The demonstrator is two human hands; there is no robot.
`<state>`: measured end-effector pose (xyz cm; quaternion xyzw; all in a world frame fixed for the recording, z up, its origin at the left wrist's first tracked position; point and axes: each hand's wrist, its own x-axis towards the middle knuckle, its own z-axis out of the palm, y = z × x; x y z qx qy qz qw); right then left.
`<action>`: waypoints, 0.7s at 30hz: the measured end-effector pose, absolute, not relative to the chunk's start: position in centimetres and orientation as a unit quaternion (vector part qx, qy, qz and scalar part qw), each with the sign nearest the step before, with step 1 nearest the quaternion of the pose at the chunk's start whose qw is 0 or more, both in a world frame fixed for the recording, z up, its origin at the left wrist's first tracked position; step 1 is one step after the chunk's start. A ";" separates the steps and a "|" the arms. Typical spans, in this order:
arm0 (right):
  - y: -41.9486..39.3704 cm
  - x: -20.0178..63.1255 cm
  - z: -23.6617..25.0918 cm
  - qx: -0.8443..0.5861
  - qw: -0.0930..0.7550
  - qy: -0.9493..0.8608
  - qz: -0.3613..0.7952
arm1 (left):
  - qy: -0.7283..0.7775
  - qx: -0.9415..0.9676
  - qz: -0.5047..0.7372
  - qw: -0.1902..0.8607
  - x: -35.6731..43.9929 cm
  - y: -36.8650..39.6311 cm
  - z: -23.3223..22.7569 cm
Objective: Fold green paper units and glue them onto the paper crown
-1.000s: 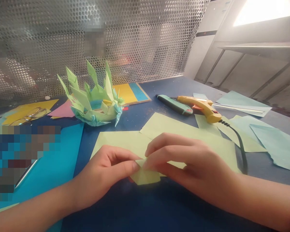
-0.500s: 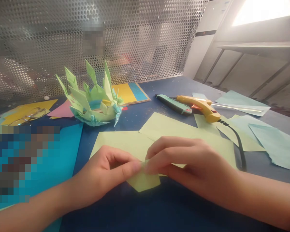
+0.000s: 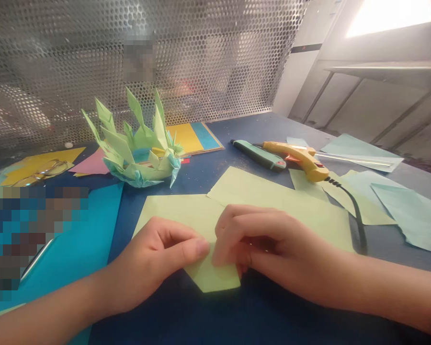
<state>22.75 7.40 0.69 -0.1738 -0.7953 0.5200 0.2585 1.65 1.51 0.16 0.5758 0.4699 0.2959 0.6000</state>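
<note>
Small pale-green folded paper piece (image 3: pixel 215 275), lower centre: left hand (image 3: pixel 158 261) and right hand (image 3: pixel 269 249) pinch it; best creased flat against dark-blue table (image 3: pixel 237 316).

One head-worn view looks forward and down, close over the blue table (image 3: pixel 215 311).

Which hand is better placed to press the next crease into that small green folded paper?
Probably the right hand: its fingers curl over the folded paper, while the left hand only pinches its top edge.
</note>
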 end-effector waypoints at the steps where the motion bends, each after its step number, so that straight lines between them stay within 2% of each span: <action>1: 7.4 22.8 0.6 -0.169 0.257 -0.793 0.526 | 0.465 0.576 0.298 0.603 1.6 1.6 0.1; 7: 7.5 22.8 0.8 -0.155 0.275 -0.797 0.515 | 0.471 0.565 0.296 0.609 1.6 1.6 0.1; 21: 6.8 22.6 0.8 -0.220 0.291 -0.818 0.444 | 0.514 0.585 0.319 0.539 1.8 1.4 0.1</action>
